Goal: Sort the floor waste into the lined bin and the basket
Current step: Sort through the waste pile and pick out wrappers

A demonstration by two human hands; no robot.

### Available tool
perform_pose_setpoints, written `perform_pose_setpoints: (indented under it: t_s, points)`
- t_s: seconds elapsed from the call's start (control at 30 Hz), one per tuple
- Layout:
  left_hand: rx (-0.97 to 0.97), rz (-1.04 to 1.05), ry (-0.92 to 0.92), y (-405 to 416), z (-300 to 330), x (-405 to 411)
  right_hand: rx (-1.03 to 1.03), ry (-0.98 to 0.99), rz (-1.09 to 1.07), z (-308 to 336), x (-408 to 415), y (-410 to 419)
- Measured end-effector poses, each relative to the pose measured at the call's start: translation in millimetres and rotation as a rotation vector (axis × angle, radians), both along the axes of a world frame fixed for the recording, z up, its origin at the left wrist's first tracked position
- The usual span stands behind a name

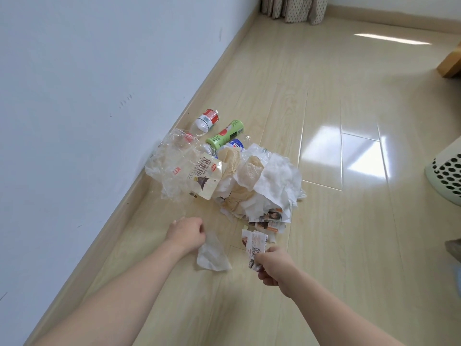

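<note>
The left hand [185, 232] pinches a tissue [212, 254] and the right hand [273, 264] grips torn paper scraps [255, 247], with the waste pile [239, 176] just beyond both and the basket [446, 176] far off right.
</note>
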State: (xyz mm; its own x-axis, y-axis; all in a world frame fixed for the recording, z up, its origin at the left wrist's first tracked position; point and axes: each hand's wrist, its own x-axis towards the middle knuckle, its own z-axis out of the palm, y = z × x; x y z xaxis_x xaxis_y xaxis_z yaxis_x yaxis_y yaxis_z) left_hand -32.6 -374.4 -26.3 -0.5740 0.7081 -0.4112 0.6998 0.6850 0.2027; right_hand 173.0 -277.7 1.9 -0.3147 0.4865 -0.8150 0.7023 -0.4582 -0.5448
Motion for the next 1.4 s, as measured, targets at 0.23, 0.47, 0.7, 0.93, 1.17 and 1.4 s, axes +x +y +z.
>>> perform_pose_setpoints:
  t_s: [0.23, 0.47, 0.7, 0.93, 1.17, 1.4]
  points:
    - [0.396, 0.354, -0.468, -14, 45, -8, 0.050, 0.026, 0.070, 21, 8, 13]
    - [0.302, 0.319, -0.470, 10, 80, -7, 0.112, 0.051, 0.110, 53, 33, 38]
    - [-0.142, 0.302, -0.200, -3, 45, 28, 0.147, 0.020, 0.106, 65, 66, 43]
    - [-0.182, 0.269, -0.187, -20, 12, 41, 0.077, 0.010, 0.163, 47, 46, 18]
    - [-0.115, 0.305, -0.501, -3, 86, 1, 0.112, 0.013, 0.342, 66, 28, 28]
    - [-0.011, -0.119, -0.522, 100, 194, 72, 0.407, -0.084, 0.403, 146, 73, 111]
